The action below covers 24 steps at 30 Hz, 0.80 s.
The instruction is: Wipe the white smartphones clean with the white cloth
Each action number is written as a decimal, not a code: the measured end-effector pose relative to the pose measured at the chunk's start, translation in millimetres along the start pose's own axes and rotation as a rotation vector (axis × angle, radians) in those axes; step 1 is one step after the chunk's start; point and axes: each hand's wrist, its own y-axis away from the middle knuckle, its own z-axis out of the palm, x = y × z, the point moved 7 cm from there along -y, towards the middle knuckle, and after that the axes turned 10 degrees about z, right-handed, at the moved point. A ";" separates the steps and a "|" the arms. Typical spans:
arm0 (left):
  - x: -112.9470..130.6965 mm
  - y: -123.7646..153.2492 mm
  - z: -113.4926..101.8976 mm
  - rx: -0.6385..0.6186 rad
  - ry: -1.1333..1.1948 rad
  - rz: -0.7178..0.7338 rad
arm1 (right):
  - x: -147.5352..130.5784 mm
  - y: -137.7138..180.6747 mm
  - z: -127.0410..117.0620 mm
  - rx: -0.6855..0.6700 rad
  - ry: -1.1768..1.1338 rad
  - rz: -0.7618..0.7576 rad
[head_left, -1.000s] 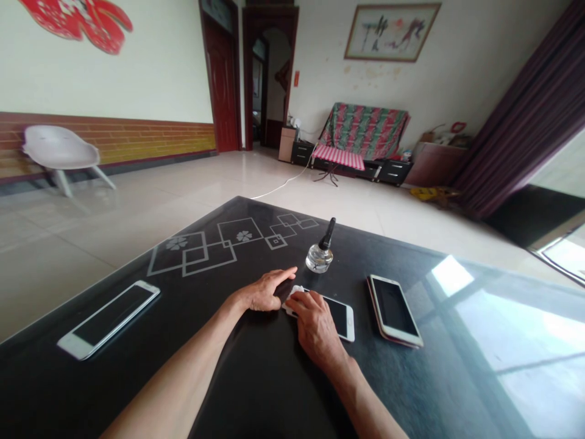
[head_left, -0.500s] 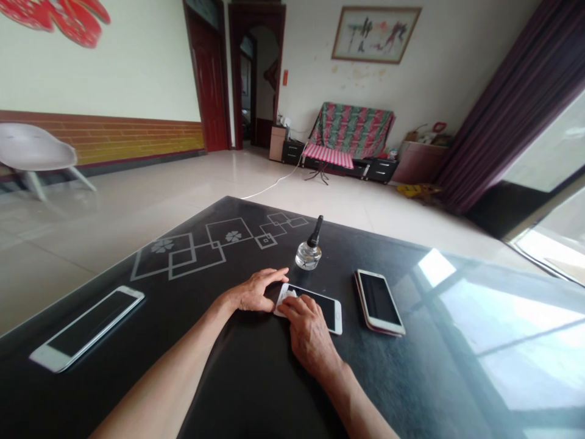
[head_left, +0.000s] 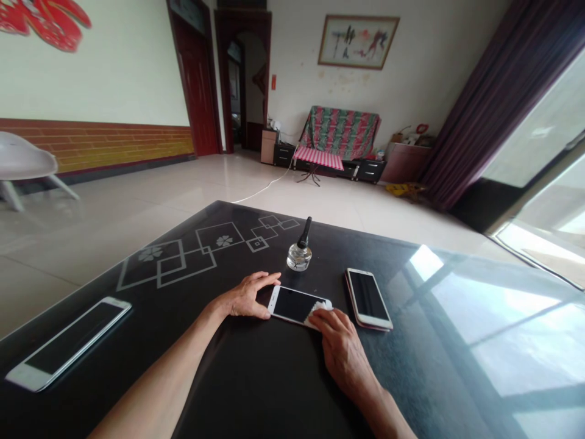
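Note:
A white smartphone (head_left: pixel 295 305) with a black screen lies face up on the dark table in front of me. At its left end, my left hand (head_left: pixel 249 296) steadies it, thumb at the near corner and fingers stretched toward the far corner. My right hand (head_left: pixel 340 335) has its fingers bunched on a crumpled white tissue (head_left: pixel 322 306), pressed against the phone's right end. Just beyond the phone stands a clear glass bottle (head_left: pixel 299 258) of liquid with a black cap.
Another white phone (head_left: pixel 369 299) lies to the right, and a third phone (head_left: pixel 70 341) at the left. The black table (head_left: pixel 256 378) carries a pattern of grey squares and reflects the window on its right side. A white chair (head_left: pixel 27 160) stands beyond the left edge.
My right hand has slid the tissue from the phone's left end to its right end. My left hand stays at the left end. The whole view has shifted slightly.

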 end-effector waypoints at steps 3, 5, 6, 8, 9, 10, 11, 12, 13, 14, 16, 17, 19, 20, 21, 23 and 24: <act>-2.3 0.1 0.5 0.013 -0.026 0.004 | 12.6 3.4 -2.2 0.083 0.034 0.069; -1.9 0.1 0.1 0.028 -0.040 0.010 | 16.6 4.3 -2.5 0.112 0.038 0.106; -1.4 0.1 -0.3 0.035 -0.045 0.010 | 17.2 4.5 -2.5 0.114 0.035 0.114; -0.1 0.1 -1.1 0.046 -0.053 0.005 | 16.0 4.3 -2.4 0.104 0.022 0.108; 0.6 0.1 -1.7 0.050 -0.058 0.001 | 14.5 4.0 -2.5 0.096 0.014 0.097; 1.4 -0.1 -2.1 0.053 -0.062 -0.002 | 12.9 3.6 -2.6 0.090 0.006 0.084; 2.4 -0.3 -2.6 0.056 -0.065 -0.003 | 11.0 3.1 -2.7 0.086 0.001 0.071; 3.6 -0.7 -3.1 0.059 -0.067 -0.003 | 9.0 2.4 -2.7 0.085 -0.003 0.059; 4.9 -1.1 -3.6 0.063 -0.068 -0.002 | 6.8 1.6 -2.3 0.083 -0.006 0.048; 6.2 -1.6 -4.1 0.066 -0.069 0.000 | 4.4 0.7 -1.4 0.077 -0.009 0.039; 8.4 -2.5 -5.1 0.074 -0.072 0.004 | -1.2 -1.2 1.5 0.056 -0.018 0.018; 9.1 -3.0 -5.4 0.076 -0.074 0.006 | -4.2 -2.0 3.2 0.040 -0.026 0.007; 9.9 -3.9 -5.8 0.077 -0.080 0.013 | -10.6 -2.9 6.3 0.004 -0.049 -0.021; 9.9 -4.3 -6.0 0.077 -0.083 0.016 | -13.8 -3.1 7.5 -0.014 -0.061 -0.038; 9.8 -4.6 -6.1 0.077 -0.086 0.019 | -16.7 -3.0 8.3 -0.030 -0.073 -0.053; 9.3 -5.0 -6.3 0.077 -0.090 0.024 | -21.2 -2.6 9.1 -0.057 -0.094 -0.079; 9.0 -5.0 -6.1 0.076 -0.088 0.025 | -22.6 -2.3 9.0 -0.063 -0.101 -0.085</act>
